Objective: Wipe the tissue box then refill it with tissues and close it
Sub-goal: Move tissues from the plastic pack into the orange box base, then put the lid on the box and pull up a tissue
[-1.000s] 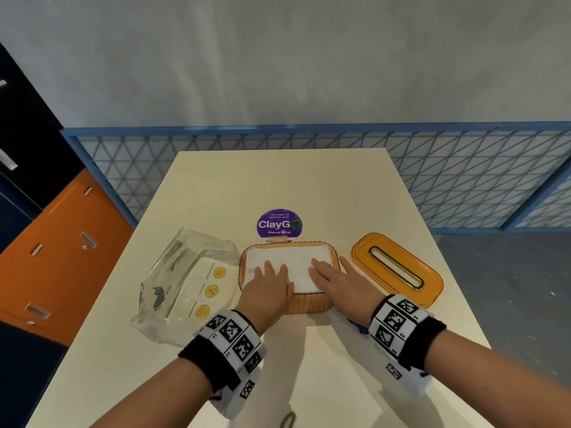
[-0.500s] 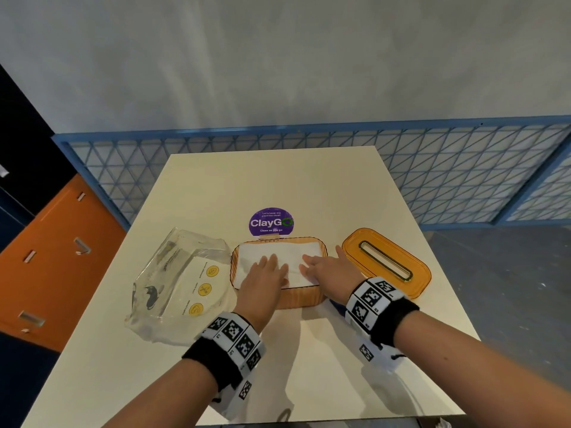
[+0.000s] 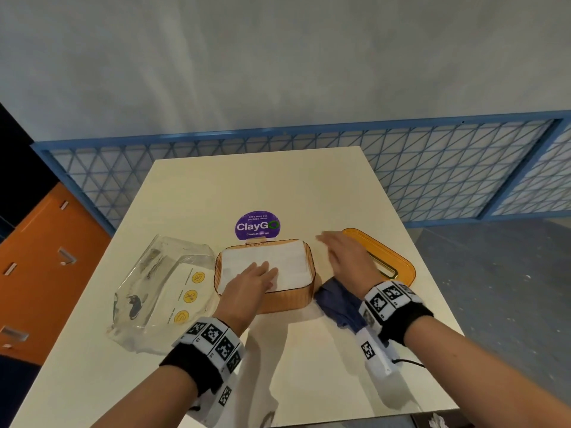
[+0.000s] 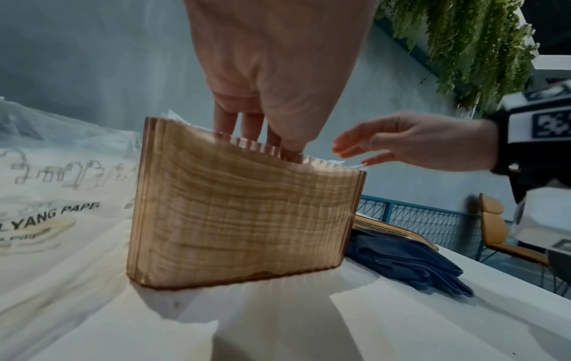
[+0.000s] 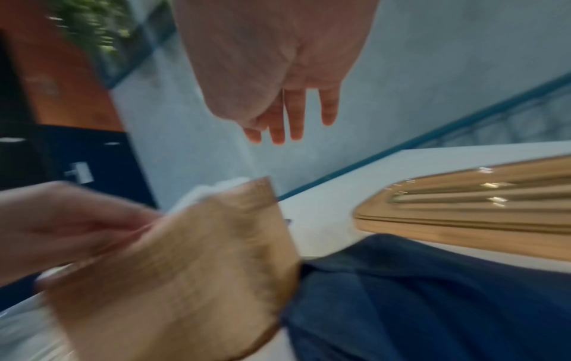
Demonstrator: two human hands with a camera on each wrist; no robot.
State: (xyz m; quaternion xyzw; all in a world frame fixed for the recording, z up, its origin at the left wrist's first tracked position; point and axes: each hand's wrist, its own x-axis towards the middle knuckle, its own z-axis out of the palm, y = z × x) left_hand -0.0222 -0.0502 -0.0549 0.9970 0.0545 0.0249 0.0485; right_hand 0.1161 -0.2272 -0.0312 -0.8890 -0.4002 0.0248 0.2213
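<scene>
Cream table (image 3: pixel 278 186), grey wall, blue mesh railing (image 3: pixel 432 168) behind. Left hand (image 3: pixel 247 285) flat on the tissues (image 3: pixel 287 257) inside the amber tissue box (image 3: pixel 284 301). Right hand (image 3: pixel 346 257) loose-fingered, holding nothing, hovering over the lid (image 3: pixel 398 261), blue cloth (image 3: pixel 336 304) under the wrist. "ClayGo" sticker (image 3: pixel 257 225) just past the fingertips; "YANG PAPER" bag (image 3: pixel 154 288) left of the left hand.

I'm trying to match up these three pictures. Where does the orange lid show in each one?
Head: the lid lies flat on the table, right of centre, partly behind the right hand.
Left wrist: only a thin edge of it shows, lower right, behind the blue cloth.
Right wrist: a blurred slab at the right edge.
Shared landmark: the blue cloth, between box and lid.
</scene>
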